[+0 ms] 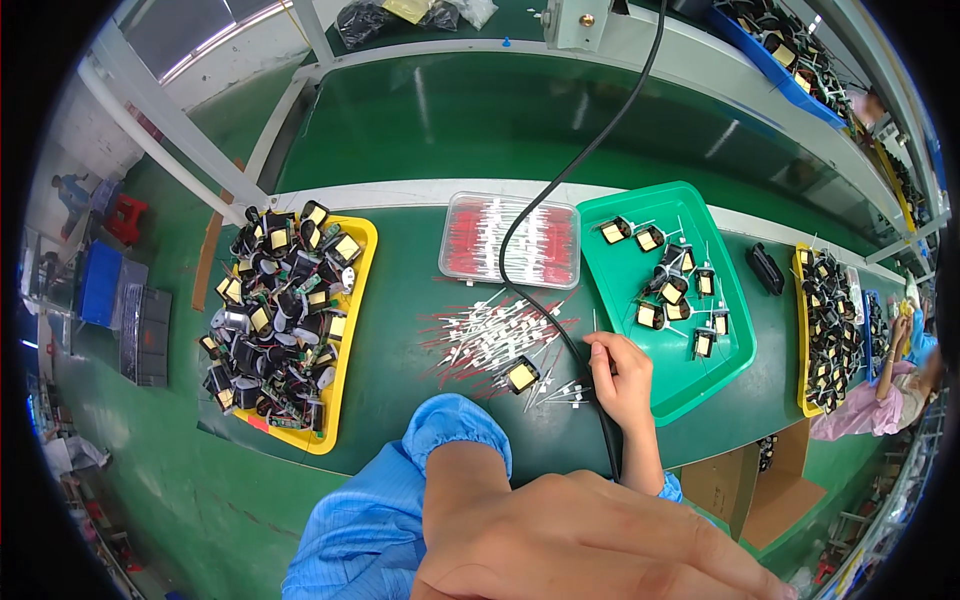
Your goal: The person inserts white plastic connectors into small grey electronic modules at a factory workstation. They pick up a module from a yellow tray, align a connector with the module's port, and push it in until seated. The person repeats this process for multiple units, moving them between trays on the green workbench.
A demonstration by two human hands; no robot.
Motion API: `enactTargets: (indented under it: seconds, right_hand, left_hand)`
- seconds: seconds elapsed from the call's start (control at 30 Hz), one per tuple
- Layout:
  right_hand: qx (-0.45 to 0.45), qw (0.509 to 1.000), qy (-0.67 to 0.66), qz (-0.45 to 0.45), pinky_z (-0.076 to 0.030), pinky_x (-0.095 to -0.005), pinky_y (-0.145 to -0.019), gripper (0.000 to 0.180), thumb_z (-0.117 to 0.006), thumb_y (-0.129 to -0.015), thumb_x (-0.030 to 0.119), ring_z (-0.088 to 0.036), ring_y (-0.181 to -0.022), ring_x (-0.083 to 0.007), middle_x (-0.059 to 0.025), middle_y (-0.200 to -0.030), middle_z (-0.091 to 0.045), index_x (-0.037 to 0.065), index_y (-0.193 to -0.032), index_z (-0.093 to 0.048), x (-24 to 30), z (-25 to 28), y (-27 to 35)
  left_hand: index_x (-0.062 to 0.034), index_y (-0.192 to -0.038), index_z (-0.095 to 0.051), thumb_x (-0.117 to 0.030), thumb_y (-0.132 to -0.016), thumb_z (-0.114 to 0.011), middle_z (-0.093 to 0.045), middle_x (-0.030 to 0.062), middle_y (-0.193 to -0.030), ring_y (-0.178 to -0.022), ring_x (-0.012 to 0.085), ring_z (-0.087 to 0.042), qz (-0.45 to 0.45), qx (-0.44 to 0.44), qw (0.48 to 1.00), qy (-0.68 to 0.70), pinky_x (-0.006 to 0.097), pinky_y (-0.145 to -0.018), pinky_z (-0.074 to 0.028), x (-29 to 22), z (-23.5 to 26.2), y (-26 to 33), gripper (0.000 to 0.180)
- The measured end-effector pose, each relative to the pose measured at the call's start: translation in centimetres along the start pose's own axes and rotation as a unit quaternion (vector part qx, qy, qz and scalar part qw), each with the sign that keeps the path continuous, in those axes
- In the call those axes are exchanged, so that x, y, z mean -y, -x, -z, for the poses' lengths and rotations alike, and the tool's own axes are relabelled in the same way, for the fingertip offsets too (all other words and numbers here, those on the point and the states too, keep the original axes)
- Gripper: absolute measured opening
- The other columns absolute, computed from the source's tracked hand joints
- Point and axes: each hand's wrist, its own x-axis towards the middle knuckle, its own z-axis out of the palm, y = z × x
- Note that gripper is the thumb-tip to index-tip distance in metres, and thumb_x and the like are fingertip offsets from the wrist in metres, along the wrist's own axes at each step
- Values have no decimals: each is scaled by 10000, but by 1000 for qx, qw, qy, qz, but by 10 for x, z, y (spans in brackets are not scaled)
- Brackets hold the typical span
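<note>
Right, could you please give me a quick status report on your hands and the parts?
Left hand raised near camera, empty. Right hand on bench by loose leads, grip unclear. One coil beside it. Black cable crosses the leads.

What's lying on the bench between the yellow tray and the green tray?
In the head view, loose red-and-white wire pieces are scattered there, with one small black-and-yellow coil part among them. A black cable crosses the spot, and the right hand rests beside the green tray.

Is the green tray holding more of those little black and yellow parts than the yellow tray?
No, the green tray holds a few; the yellow tray is heaped.
</note>
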Motion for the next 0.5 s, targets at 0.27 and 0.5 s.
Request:
enactTargets:
  seconds: [0.27, 0.5]
  right_hand:
    - [4, 1000, -3, -8, -432, -288, -506, 89, -558, -838, 33, -532, -531, -183, -102, -693, -599, 3, -859, -640, 0, -2, 0]
    - [6, 1000, 3, -7, -431, -289, -506, 90, -556, -838, 32, -534, -533, -184, -103, -691, -598, 4, -859, -639, 1, 0, -1]
  left_hand:
    - [112, -881, -646, -390, -922, -342, -641, 296, -812, -640, 309, -660, -16, -38, 999, 11, 255, -606, -502, 3, -3, -3, 589]
    - [110, -867, -649, -381, -923, -347, -642, 286, -790, -632, 299, -660, -41, -71, 996, 28, 264, -536, -505, 1, -12, -6, 580]
